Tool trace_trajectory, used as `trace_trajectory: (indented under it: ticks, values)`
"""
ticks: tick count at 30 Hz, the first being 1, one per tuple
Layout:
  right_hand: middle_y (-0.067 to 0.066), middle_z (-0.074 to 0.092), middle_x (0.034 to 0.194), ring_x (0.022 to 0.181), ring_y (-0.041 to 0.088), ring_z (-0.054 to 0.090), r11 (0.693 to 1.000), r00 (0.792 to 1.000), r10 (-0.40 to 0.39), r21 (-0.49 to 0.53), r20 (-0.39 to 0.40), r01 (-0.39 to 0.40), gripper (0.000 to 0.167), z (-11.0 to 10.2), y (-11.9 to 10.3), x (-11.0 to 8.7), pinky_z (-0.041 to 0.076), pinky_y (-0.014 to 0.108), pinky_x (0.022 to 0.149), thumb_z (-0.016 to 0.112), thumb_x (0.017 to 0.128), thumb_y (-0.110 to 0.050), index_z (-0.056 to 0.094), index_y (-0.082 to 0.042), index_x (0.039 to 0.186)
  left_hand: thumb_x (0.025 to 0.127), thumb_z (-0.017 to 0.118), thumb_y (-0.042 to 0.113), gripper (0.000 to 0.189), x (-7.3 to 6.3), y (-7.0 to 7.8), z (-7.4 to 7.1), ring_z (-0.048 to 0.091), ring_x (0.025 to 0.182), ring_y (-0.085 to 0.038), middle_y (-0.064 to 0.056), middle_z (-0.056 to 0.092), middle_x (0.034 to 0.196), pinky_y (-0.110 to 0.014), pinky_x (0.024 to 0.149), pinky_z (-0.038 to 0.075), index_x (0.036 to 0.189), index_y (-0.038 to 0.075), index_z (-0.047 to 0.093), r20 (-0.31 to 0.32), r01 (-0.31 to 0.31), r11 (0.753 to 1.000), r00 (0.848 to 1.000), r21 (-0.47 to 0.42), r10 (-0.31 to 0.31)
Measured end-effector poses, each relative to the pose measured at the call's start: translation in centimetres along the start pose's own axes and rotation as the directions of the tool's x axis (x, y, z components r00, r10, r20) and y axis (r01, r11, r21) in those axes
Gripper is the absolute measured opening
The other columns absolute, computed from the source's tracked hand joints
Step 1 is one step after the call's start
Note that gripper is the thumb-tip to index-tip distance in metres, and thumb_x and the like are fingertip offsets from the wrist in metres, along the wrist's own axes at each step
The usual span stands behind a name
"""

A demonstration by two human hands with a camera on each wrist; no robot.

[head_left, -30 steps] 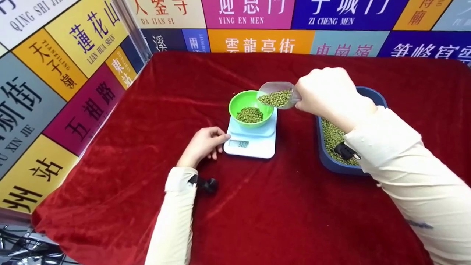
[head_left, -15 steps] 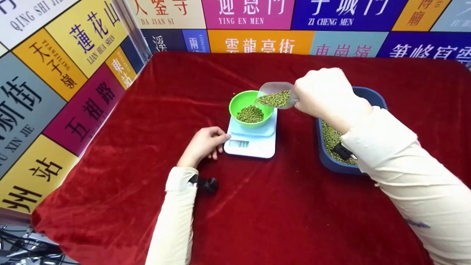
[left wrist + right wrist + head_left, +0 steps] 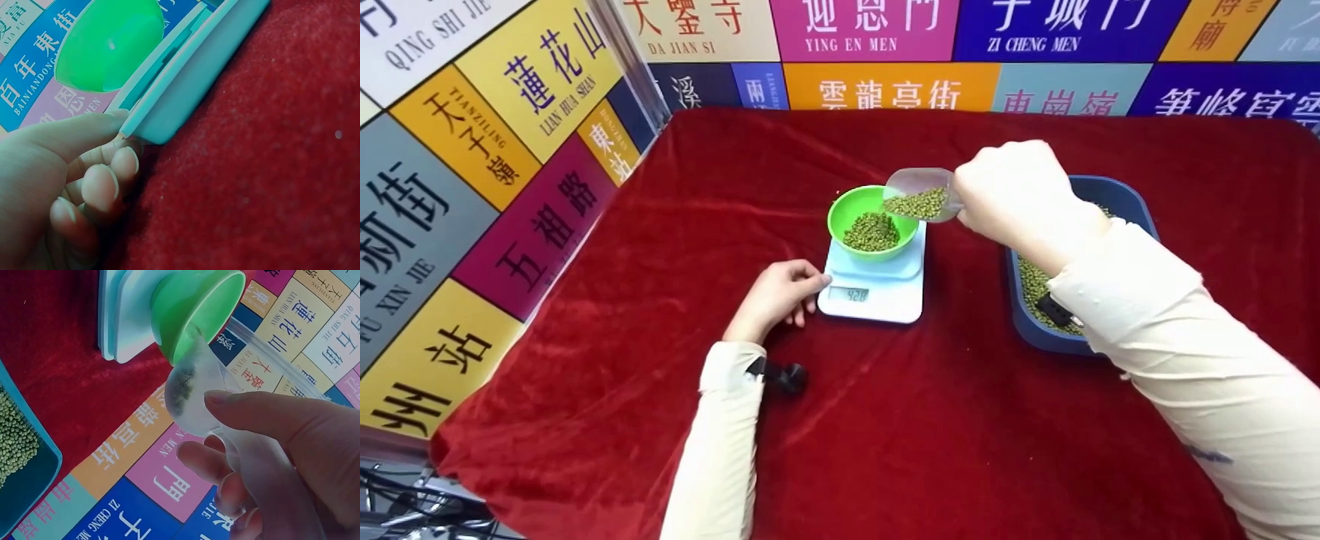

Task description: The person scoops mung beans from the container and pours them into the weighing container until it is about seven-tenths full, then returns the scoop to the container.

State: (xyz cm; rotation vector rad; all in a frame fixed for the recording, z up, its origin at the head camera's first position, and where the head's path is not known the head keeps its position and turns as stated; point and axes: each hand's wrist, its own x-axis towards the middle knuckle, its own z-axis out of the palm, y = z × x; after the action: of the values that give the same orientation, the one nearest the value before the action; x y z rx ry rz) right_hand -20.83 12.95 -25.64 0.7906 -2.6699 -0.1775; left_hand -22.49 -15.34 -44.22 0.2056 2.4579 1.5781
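Note:
A green bowl (image 3: 873, 223) with a heap of mung beans (image 3: 871, 232) stands on a white kitchen scale (image 3: 896, 300). My right hand (image 3: 1020, 199) grips the handle of a clear plastic scoop (image 3: 934, 177) from above. The scoop, loaded with more mung beans, tilts with its lip over the bowl's right side. In the right wrist view, my thumb (image 3: 247, 404) lies along the scoop's handle and the fingers curl beneath. My left hand (image 3: 780, 294) pinches the scale's front left corner; in the left wrist view the thumb (image 3: 93, 128) lies at its edge, other fingers curled.
A blue tub (image 3: 1039, 339) of mung beans stands to the right, partly hidden under my right forearm. A red velvet cloth (image 3: 915, 420) covers the table. Panels with printed characters (image 3: 889, 86) rise behind and at the left. Cables (image 3: 412, 499) lie at the lower left.
The heap in the bowl has grown and the scale's reading has risen. My right hand has shifted slightly left with the scoop. The left hand stays at the scale's corner.

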Motion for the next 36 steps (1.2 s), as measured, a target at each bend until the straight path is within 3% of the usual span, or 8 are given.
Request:
trace_trajectory:
  ticks: [10, 15, 22, 36]
  values:
    - [0.009, 0.053, 0.05, 0.042, 0.03, 0.046, 1.0, 1.0, 0.0, -0.026, -0.009, 0.0, 0.007, 0.1, -0.5, 0.0, 0.032, 0.043, 0.033, 0.062, 0.065, -0.008, 0.065, -0.008, 0.059, 0.08, 0.065, 0.037, 0.03, 0.1, 0.2, 0.0, 0.047, 0.034, -0.019, -0.014, 0.055, 0.057, -0.036, 0.034, 0.045, 0.081, 0.008, 0.06, 0.001, 0.004, 1.0, 1.0, -0.01, -0.004]
    - [0.008, 0.059, 0.055, 0.045, 0.028, 0.049, 1.0, 1.0, -0.018, -0.014, 0.004, 0.018, 0.008, 0.2, -1.0, 0.3, 0.036, 0.044, 0.036, 0.066, 0.066, -0.008, 0.071, -0.014, 0.068, 0.08, 0.065, 0.038, 0.029, -0.1, 0.1, -0.1, 0.048, 0.034, -0.019, -0.014, 0.056, 0.057, -0.037, 0.034, 0.045, 0.081, 0.009, 0.061, -0.007, 0.008, 1.0, 1.0, -0.001, -0.008]
    - [0.007, 0.057, 0.053, 0.043, 0.027, 0.047, 0.999, 0.999, -0.024, -0.024, -0.026, 0.023, 0.018, 0.5, -1.5, 0.4, 0.035, 0.043, 0.035, 0.058, 0.065, -0.001, 0.07, -0.013, 0.067, 0.08, 0.064, 0.039, 0.031, 0.0, 0.0, 0.1, 0.048, 0.035, -0.019, -0.014, 0.056, 0.058, -0.037, 0.035, 0.045, 0.082, 0.009, 0.06, 0.001, 0.001, 1.0, 1.0, -0.001, -0.001]
    - [0.008, 0.051, 0.049, 0.041, 0.027, 0.044, 0.998, 0.998, -0.034, -0.049, -0.048, 0.031, 0.015, 0.0, -1.7, -0.1, 0.034, 0.041, 0.035, 0.054, 0.065, 0.003, 0.058, -0.007, 0.057, 0.08, 0.064, 0.039, 0.03, -0.1, 0.0, 0.0, 0.049, 0.036, -0.019, -0.014, 0.056, 0.059, -0.037, 0.036, 0.046, 0.082, 0.01, 0.061, 0.015, -0.009, 1.0, 1.0, 0.005, 0.009]
